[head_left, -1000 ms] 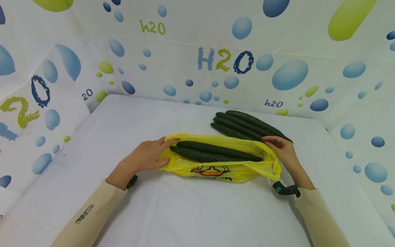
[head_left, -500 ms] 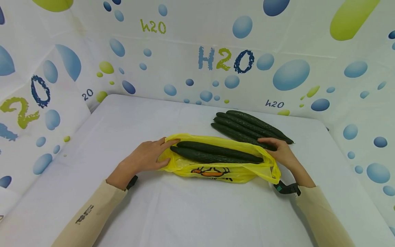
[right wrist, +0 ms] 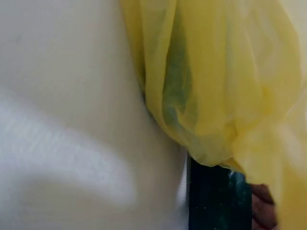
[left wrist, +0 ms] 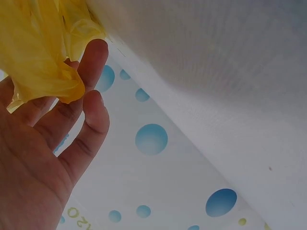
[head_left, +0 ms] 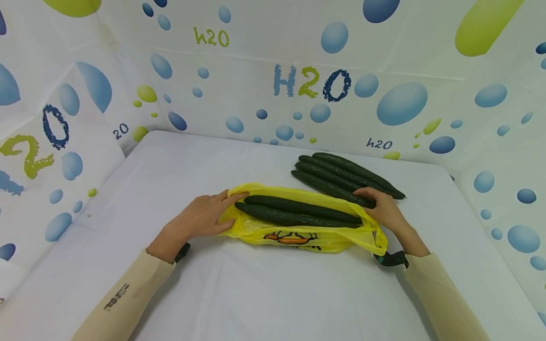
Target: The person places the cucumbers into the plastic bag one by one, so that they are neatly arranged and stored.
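A yellow plastic bag (head_left: 294, 240) lies with its mouth spread, a back cucumber (head_left: 303, 206) and a front cucumber (head_left: 277, 217) inside. My left hand (head_left: 204, 215) holds the bag's left end, forefinger over the far rim and thumb at the near one. The left wrist view shows bunched yellow plastic (left wrist: 38, 52) among loosely bent fingers. Behind the bag's right end, my right hand (head_left: 386, 208) grips the near end of the closest loose cucumber (head_left: 332, 188). In the right wrist view, that cucumber (right wrist: 218, 201) shows below the bag (right wrist: 216, 81), with fingertips (right wrist: 263, 211) beside it; the thumb is hidden.
Beyond the held cucumber, several more cucumbers (head_left: 358, 166) lie side by side. Everything rests on a white-covered table (head_left: 264, 293). A white backdrop (head_left: 251, 94) with blue and green spots stands along its back and sides.
My right hand has moved from the bag's right rim a little leftward onto the end of the nearest loose cucumber. The left hand has stayed in place.
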A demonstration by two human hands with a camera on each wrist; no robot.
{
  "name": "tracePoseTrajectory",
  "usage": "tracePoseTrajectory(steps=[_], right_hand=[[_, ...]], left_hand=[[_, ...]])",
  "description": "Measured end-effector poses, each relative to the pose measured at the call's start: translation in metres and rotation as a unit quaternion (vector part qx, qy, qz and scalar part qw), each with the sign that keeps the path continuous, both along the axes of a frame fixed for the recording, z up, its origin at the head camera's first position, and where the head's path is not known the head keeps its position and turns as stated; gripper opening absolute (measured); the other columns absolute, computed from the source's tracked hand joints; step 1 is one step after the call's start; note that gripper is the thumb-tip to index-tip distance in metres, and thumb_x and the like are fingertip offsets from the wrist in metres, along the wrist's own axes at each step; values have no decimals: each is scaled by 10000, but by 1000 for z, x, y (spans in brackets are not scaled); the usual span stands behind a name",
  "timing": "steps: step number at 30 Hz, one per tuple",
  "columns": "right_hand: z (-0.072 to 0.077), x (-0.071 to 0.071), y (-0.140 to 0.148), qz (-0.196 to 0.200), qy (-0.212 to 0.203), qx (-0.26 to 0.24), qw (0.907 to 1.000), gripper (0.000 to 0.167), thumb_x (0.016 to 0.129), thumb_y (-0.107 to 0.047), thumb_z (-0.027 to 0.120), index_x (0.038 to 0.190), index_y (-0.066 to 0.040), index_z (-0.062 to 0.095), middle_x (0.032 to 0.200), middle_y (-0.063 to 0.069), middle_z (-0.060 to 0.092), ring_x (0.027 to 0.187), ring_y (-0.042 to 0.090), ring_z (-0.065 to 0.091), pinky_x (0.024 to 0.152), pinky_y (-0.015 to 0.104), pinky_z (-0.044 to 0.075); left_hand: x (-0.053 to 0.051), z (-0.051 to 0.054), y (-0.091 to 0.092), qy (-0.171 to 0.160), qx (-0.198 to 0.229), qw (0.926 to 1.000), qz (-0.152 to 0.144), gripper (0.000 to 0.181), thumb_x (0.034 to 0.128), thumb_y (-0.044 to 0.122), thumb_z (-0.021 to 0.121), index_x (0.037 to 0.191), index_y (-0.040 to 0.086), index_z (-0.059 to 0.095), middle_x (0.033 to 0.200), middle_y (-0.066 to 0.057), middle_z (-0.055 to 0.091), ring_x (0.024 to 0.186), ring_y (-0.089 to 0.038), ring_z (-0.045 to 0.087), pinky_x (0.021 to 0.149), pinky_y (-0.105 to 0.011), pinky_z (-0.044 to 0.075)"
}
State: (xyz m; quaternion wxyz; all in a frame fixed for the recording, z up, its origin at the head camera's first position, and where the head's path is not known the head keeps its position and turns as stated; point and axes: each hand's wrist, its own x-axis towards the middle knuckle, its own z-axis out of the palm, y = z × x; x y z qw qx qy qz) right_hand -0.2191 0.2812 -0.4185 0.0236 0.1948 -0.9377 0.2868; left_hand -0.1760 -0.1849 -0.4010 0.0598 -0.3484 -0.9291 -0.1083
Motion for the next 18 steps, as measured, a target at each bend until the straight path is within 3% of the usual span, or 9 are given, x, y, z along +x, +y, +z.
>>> tracePoseTrajectory(steps=[18], right_hand=[[2, -1, -4, 239, -55, 115, 9996, 434, 838, 113, 648, 1238, 11, 514, 1252, 330, 564, 1167, 520, 510, 959, 633, 399]], left_hand=[[1, 0, 0, 59, 95, 9999, -70, 625, 869, 233, 625, 1456, 143, 427, 1223, -218, 607, 448, -101, 312, 467, -240, 357]])
